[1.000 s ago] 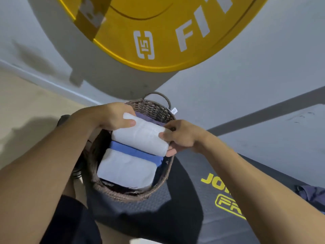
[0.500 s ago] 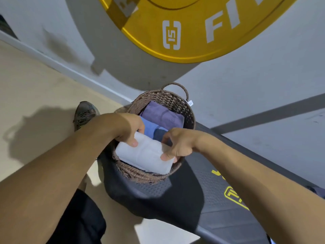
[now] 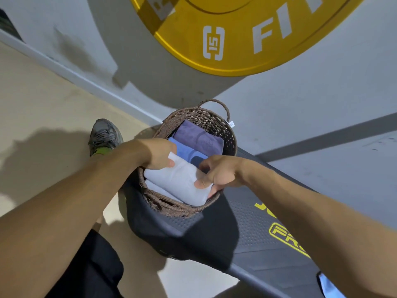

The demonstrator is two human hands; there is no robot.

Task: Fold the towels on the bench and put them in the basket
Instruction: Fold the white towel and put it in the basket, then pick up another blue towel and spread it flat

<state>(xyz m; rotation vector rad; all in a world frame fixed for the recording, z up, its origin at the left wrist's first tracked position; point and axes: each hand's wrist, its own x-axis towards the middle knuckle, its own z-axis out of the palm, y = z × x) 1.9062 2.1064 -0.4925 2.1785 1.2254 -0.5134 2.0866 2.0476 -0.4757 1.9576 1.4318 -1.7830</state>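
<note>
Left hand: curled over far-left corner of white towel, thumb on top of the cloth, pinching it.
Right hand: clamped on right end of same towel, thumb on upper face, fingers tucked under and mostly hidden.
White towel: folded, lying between the two grips in the near half of basket, on top of another pale folded layer showing at its near-left edge.
Blue towel: folded, just beyond the grips, partly under the white towel and shaded by right hand.
Purple towel: folded, farthest from the grips, against far wall of basket.
Basket: brown woven, round, loop handle on far rim; small white tag beside handle, print too small to read.
Bench: black padded, under basket and running off below right forearm; yellow lettering partly covered by that arm, legible only as outlined "FR" and a fragment above it.
Weight plate: yellow, above and beyond the grips; white "15" in a bracketed frame, large white "FI" cut off by frame edge.
Shoe: grey, on tan floor left of left forearm.
Light blue cloth: corner visible at bottom right, past right forearm, on the bench end.
</note>
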